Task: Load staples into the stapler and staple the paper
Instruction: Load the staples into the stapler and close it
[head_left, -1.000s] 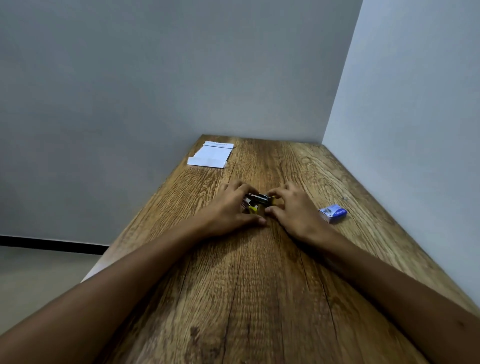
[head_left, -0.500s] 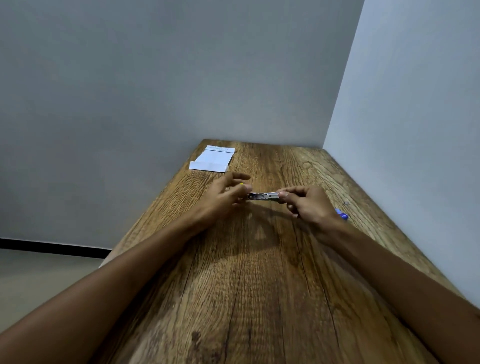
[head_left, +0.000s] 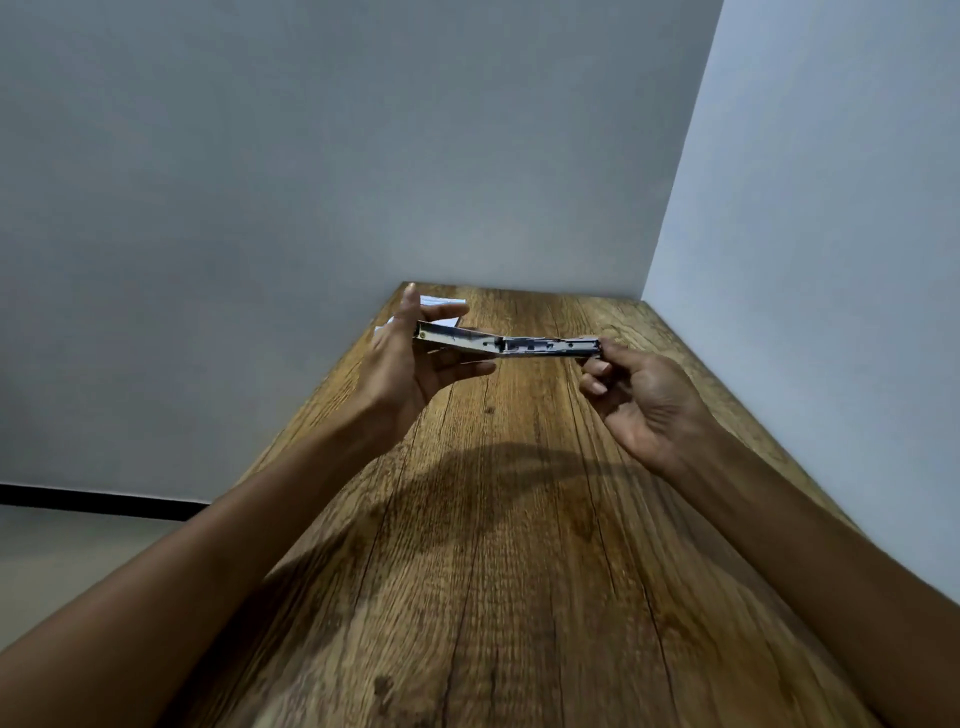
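Observation:
A metal stapler (head_left: 511, 344) is swung wide open into one long strip and held in the air above the wooden table (head_left: 519, 571). My left hand (head_left: 415, 364) holds its left end between thumb and fingers. My right hand (head_left: 639, 395) pinches its right end with curled fingers. White paper (head_left: 441, 300) lies at the table's far left corner, mostly hidden behind my left hand. The staple box is not in sight.
Grey walls close the table in at the far end and along the right side. The table's left edge drops to a pale floor (head_left: 78, 561) with a dark skirting line.
Both hands lifted the stapler off the table and raised it. It has been spread from a short closed shape into a long open strip. The blue staple box is gone from view.

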